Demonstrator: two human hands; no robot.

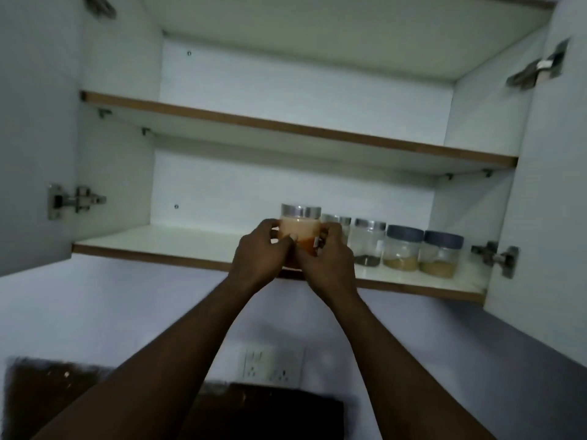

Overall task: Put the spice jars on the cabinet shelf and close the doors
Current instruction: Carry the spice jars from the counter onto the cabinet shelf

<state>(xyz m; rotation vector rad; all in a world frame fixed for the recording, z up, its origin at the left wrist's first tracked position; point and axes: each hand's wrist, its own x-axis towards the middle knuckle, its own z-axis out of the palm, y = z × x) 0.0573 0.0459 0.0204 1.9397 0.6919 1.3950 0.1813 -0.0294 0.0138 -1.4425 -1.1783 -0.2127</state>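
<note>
A spice jar with orange powder and a silver lid (301, 228) stands at the front edge of the lower cabinet shelf (178, 241). My left hand (260, 254) and my right hand (327, 257) both wrap around it from either side. To its right on the same shelf stand a silver-lidded jar (368, 242) with dark contents and two grey-lidded jars (402, 247) (441, 254) holding tan powder. Another silver-lidded jar (341, 222) is partly hidden behind my right hand. Both cabinet doors (35, 122) (552, 185) hang wide open.
The upper shelf (286, 127) shows nothing on it from below. Metal hinges (73, 200) (498, 257) stick out at both sides of the lower shelf. A wall socket (270, 365) sits under the cabinet, above dark objects at the bottom.
</note>
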